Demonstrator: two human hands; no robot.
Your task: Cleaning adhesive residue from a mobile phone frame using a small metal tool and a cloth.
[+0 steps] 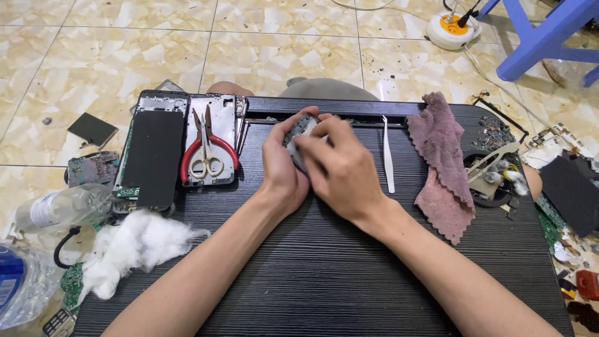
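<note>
Both hands are locked together at the far middle of the black ribbed tabletop [324, 274], and between them sits a small dark grey device part [298, 132], only its top end showing. The left hand [282, 163] cradles it from the 9 o'clock side, fingers curled up and around its far edge, so that hand is closed around the part. The right hand [340, 163] comes in from 3 o'clock and lies over the top of it, fingertips pressed down on its face; whether those fingers pinch a tool or just bare surface, I cannot tell, the knuckles hide it.

Here is the relation that matters: the part's long axis seems to run from about 1 o'clock down to 7 o'clock, tilted toward the person, with the exposed end poking out at 12 o'clock above the thumbs. The left hand is the holder, underneath and behind; the right hand is the worker, on top and nearer the visible face.

Around them: white tweezers [388, 156] lie just beside the right hand at 3 o'clock, long axis straight 12 to 6. A mauve cloth [444, 168] is beyond that. At 9 o'clock, well apart, red-handled scissors [208, 153] rest on an opened phone frame [221, 109], beside a second phone frame with a black panel [153, 156]. A tuft of white cotton [134, 246] sits at 8 o'clock
</note>
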